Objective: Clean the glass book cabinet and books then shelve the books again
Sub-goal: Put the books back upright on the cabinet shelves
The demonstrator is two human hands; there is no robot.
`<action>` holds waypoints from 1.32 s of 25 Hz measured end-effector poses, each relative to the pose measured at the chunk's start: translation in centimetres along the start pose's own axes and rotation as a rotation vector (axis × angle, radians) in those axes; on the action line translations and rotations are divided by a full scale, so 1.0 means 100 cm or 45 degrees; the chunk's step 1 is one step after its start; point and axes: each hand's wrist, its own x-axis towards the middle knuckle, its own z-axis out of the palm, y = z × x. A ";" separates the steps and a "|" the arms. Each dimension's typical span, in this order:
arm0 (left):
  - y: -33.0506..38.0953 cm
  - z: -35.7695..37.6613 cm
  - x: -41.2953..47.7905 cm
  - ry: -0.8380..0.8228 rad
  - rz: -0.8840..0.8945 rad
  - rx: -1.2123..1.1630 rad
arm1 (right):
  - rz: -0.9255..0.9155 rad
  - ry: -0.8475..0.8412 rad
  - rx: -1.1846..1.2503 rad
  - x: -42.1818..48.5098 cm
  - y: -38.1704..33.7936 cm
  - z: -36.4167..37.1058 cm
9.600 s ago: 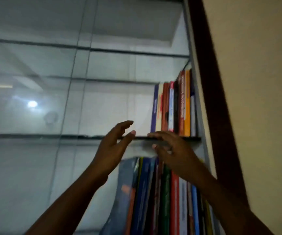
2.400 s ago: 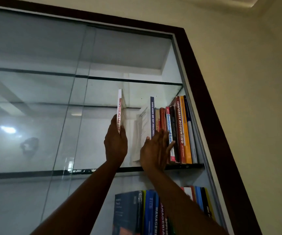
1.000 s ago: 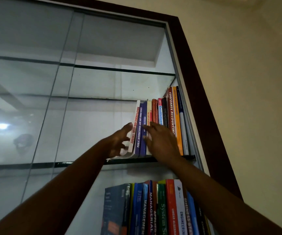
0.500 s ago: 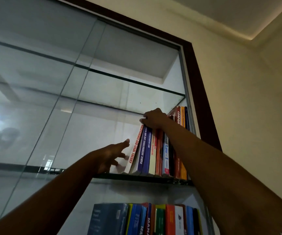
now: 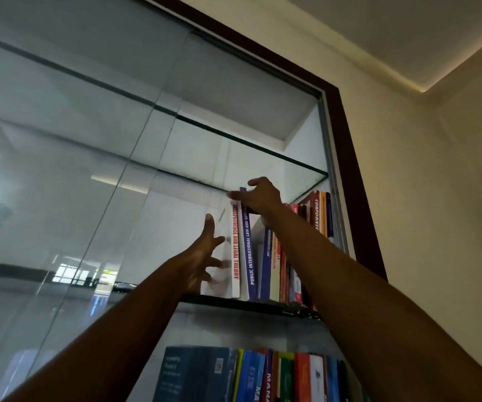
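So upright white book (image 5: pixel 235 250) stands just R of splayed-open L hand (image 5: pixel 200 256), nearer; R hand (image 5: pixel 263 197) prob. grips purple book (image 5: pixel 247 248) top.

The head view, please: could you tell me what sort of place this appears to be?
Probably an office or study, perhaps a legal or business one: a built-in glass cabinet with a dark wooden frame, law and business textbooks on its glass shelves, and a plastered ceiling with recessed lighting.

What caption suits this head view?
Right hand grips the purple book; open left hand presses the white book on the glass shelf.
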 end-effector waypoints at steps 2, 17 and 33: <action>0.000 0.001 -0.001 -0.007 -0.001 -0.025 | 0.138 -0.143 -0.211 -0.014 0.003 0.009; 0.002 0.013 0.008 -0.069 -0.135 -0.140 | -0.139 0.287 -1.057 -0.061 0.026 0.013; -0.003 0.015 0.006 -0.066 -0.182 -0.266 | -0.079 -0.034 -0.919 -0.071 0.077 0.018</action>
